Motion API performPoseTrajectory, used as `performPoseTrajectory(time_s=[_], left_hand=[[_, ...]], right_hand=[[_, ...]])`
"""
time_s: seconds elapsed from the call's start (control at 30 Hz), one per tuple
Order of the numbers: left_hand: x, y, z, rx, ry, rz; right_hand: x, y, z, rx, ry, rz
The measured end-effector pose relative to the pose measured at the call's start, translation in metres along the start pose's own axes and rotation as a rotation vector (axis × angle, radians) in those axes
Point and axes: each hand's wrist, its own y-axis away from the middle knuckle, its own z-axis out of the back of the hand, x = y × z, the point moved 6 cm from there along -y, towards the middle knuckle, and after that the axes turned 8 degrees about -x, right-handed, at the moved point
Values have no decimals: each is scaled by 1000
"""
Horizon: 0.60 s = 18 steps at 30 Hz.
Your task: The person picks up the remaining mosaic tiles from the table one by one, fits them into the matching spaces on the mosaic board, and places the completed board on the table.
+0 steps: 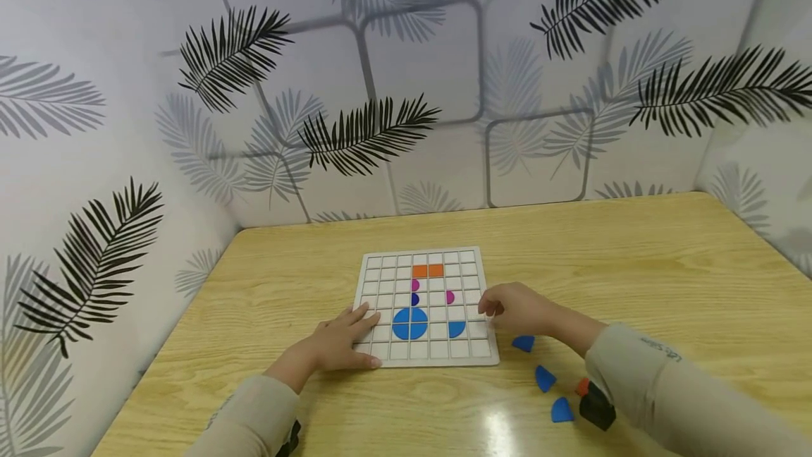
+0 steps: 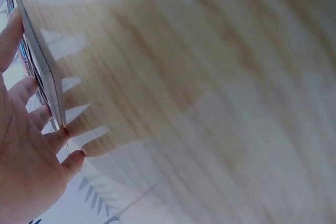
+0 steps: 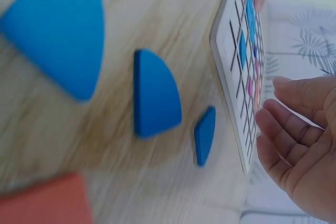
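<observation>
My two hands work at one white gridded board [image 1: 453, 351], which lies flat near the middle of the table [image 1: 304, 259]. My left hand [image 1: 342, 344] is spread, its thumb and fingers resting on the board's left edge. My right hand [image 1: 517, 309] is loosely curved at the right edge, thumb apart from the fingers, with nothing visible between them; I cannot tell whether the fingertips touch the board.

Ten pieces lie on the grid: two orange squares [image 1: 420, 271] side by side in an upper row; two magenta half-discs [image 1: 415, 285], one left and one right; one dark blue half-disc [image 1: 415, 299] below the left magenta one; four blue quarter-discs [image 1: 402, 332] in adjacent cells, forming a circle; and one lone blue quarter [image 1: 457, 329] to their right.

Four pieces lie off the board, to its right. Three loose blue quarters [image 1: 544, 379] run in a slanting row toward me, and one orange-red piece [image 1: 582, 387] is partly hidden by the black device [image 1: 598, 407] at my right wrist.
</observation>
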Motion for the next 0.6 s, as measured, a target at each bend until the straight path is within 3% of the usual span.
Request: performPoseTrajectory(time_s=[0.27,0.6], left_hand=[[-3,1,3,5,2,2],[0,-1,-1,10,-16,7]], right_hand=[[-8,18,20,-31,-9,12],[-17,36,26,-22,-60,-13]])
